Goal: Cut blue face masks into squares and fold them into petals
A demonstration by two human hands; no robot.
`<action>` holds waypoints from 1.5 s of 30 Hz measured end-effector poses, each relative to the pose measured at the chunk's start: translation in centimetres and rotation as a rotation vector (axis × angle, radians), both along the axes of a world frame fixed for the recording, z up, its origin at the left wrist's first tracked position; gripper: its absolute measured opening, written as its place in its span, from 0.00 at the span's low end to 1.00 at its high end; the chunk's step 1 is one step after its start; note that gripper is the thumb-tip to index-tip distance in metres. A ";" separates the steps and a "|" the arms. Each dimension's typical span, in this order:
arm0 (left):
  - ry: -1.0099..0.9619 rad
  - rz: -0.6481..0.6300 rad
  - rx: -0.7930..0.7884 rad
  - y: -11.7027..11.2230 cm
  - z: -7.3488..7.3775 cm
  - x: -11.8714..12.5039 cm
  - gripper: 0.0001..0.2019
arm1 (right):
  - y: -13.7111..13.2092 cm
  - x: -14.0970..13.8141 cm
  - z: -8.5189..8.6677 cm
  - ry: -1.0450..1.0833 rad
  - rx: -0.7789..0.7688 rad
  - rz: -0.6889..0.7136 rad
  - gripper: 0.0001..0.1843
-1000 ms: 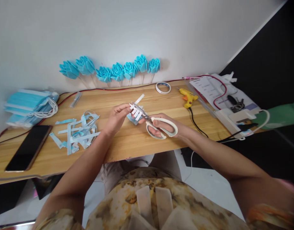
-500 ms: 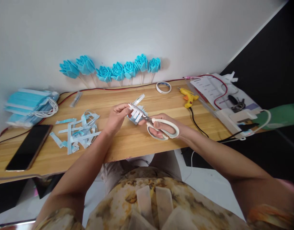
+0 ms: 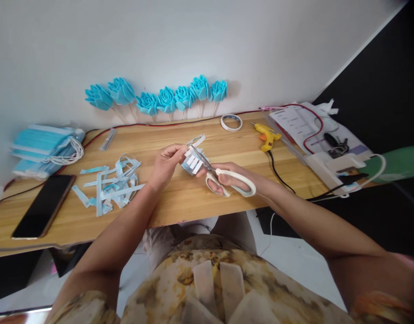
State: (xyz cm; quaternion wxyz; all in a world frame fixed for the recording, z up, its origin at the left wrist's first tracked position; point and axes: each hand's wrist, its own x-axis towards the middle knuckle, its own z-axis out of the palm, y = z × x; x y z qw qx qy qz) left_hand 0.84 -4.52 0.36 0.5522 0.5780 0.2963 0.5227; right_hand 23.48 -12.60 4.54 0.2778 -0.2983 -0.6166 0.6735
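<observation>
My left hand [image 3: 166,163] pinches the end of a white strip [image 3: 194,163] whose lower side shows several narrow tabs. In my right hand [image 3: 231,168] are white-handled scissors [image 3: 247,185], fingers through the handles, with the blades lying along the strip towards my left fingertips. Handles stand apart; how far the blades are parted is hard to see. A narrow pale strip [image 3: 197,141] sticks out beyond the blades. Small bluish pieces lie behind the strip, partly hidden by it. Left of my left forearm lies a tangle of blue and white mask trimmings [image 3: 117,182].
Blue flowers on sticks [image 3: 166,99] lean along the wall. A tape roll [image 3: 231,122], yellow glue gun [image 3: 268,137], papers [image 3: 296,123] and power strip [image 3: 328,173] lie right. Face masks [image 3: 41,146] and a phone [image 3: 44,207] lie left.
The scissors' handles have spread wider apart and the narrow pale strip beyond the blades has shifted. My left hand keeps its pinch. The whole view has moved slightly.
</observation>
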 end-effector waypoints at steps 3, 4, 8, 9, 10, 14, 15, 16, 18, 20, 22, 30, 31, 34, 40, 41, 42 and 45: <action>0.012 0.031 0.010 0.0 -0.1 0.0 0.18 | -0.1 0.1 0.0 0.040 -0.022 0.017 0.39; 0.016 0.037 0.011 0.0 -0.1 0.1 0.18 | -0.1 0.1 -0.1 0.052 -0.023 0.016 0.38; 0.031 0.079 0.006 0.1 -0.2 0.2 0.17 | -0.7 -0.4 -0.4 -0.007 -0.056 0.105 0.38; 0.029 0.098 0.004 0.2 -0.1 0.3 0.17 | -1.0 -0.7 -0.4 -0.052 -0.056 0.159 0.37; 0.023 0.113 0.004 0.2 -0.1 0.3 0.16 | -1.2 -1.0 -0.4 -0.095 -0.054 0.206 0.36; -0.008 0.092 0.001 0.2 0.0 0.3 0.18 | -1.4 -1.4 -0.2 -0.039 -0.100 0.155 0.38; -0.012 0.081 -0.008 0.2 0.0 0.3 0.19 | -1.4 -1.2 -0.2 0.006 -0.111 0.101 0.39; -0.014 0.071 -0.020 0.1 0.1 0.3 0.19 | -1.3 -0.9 -0.2 0.046 -0.109 0.052 0.39; -0.027 0.058 -0.038 0.0 0.2 0.3 0.20 | -1.0 -0.3 -0.2 0.096 -0.080 -0.011 0.38; -0.051 0.038 -0.033 -0.1 0.4 0.4 0.21 | -0.8 0.1 -0.4 0.112 -0.052 -0.047 0.36; -0.068 0.007 -0.024 -0.2 0.6 0.6 0.22 | -0.7 0.2 -0.6 0.108 -0.038 -0.080 0.35; -0.014 -0.089 -0.046 -0.3 0.4 0.6 0.22 | 0.0 0.1 -0.6 0.062 -0.005 -0.066 0.35; -0.007 -0.096 -0.047 -0.3 0.3 0.6 0.22 | 0.1 0.1 -0.6 0.060 0.003 -0.064 0.34; -0.016 -0.132 -0.054 -0.2 0.0 0.6 0.22 | 0.3 0.0 -0.5 0.055 0.012 -0.062 0.34; 0.005 -0.132 -0.037 -0.2 -0.1 0.6 0.25 | 0.5 -0.2 -0.7 0.080 0.028 -0.086 0.35; 0.012 -0.132 -0.033 -0.2 0.0 0.6 0.25 | 0.5 -0.3 -0.7 0.083 0.025 -0.090 0.35; 0.016 -0.131 -0.032 -0.2 0.0 0.6 0.26 | 0.5 -0.3 -0.7 0.085 0.019 -0.091 0.35; 0.018 -0.125 -0.039 -0.3 0.2 0.6 0.26 | 0.5 -0.4 -0.7 0.095 -0.008 -0.081 0.35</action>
